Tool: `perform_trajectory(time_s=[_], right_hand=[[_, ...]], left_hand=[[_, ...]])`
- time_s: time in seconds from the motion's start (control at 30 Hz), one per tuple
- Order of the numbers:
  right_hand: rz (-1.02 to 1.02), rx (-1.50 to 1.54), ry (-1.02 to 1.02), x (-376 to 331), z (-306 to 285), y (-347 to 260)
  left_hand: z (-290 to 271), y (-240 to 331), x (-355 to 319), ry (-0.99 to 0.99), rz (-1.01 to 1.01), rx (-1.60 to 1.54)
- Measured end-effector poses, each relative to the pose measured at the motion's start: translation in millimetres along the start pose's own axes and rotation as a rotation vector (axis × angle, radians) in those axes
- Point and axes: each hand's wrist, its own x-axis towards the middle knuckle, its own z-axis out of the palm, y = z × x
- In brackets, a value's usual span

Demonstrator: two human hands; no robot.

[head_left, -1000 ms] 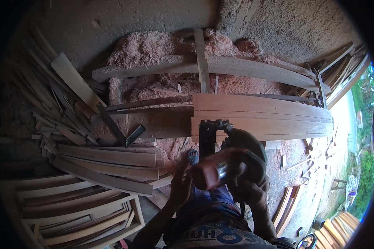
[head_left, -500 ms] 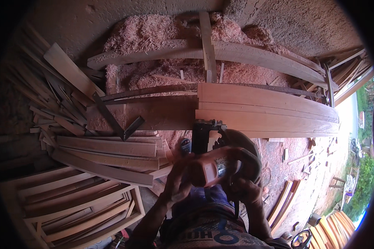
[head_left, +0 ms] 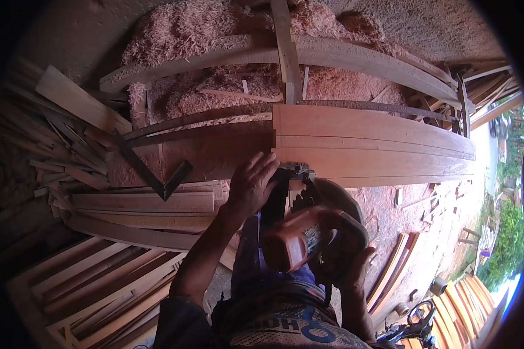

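Note:
A circular saw (head_left: 288,247) with an orange-red motor housing and dark guard sits at the near edge of the light brown boards (head_left: 372,152), its toothed blade partly showing. My right hand (head_left: 355,270) grips the saw at its right side, the fingers partly hidden behind it. Off the saw, my left hand (head_left: 252,185) lies with fingers stretched out, fingertips at the left ends of the boards, beside the saw's base plate (head_left: 273,200). Dark lines run lengthwise along the boards. They rest on a darker plank (head_left: 215,142) extending to the left.
A dark angle-shaped square (head_left: 164,189) lies at the plank's left. Curved timber pieces (head_left: 140,200) are stacked below it, beside wooden slats (head_left: 99,291). Behind stand a curved beam (head_left: 355,55), an upright post (head_left: 285,52) and heaps of shavings (head_left: 180,35). More curved pieces (head_left: 393,270) lie right.
My left hand has left the saw and moved up and forward to the board ends. My right hand still holds the saw, shifted slightly lower. The view has shifted a little.

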Motion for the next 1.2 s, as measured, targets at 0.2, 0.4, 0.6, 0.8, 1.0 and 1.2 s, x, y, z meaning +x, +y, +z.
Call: perform_trajectory(time_s=[0.2,0.4,0.6,0.8,1.0,1.2], right_hand=[[-0.023,-0.087,-0.123,7,15,-16],[-0.044,-0.205,-0.097,2,16,-9],[-0.01,0.006,-0.055,3,16,6],[-0.054,-0.105,-0.07,10,28,-7],[0.017,-0.069,-0.081,9,19,-5],[0.076,-0.156,-0.049,3,18,-10]], left_hand=[[1,-3,3,-0.007,-0.009,-0.016],[-5,-6,-14,-0.025,-0.082,-0.084],[-1,-9,-7,-0.047,-0.041,0.036],[14,-5,-22,0.072,-0.251,-0.128],[11,1,-43,0.136,-0.327,-0.133],[11,0,-34,0.207,-0.236,-0.177]])
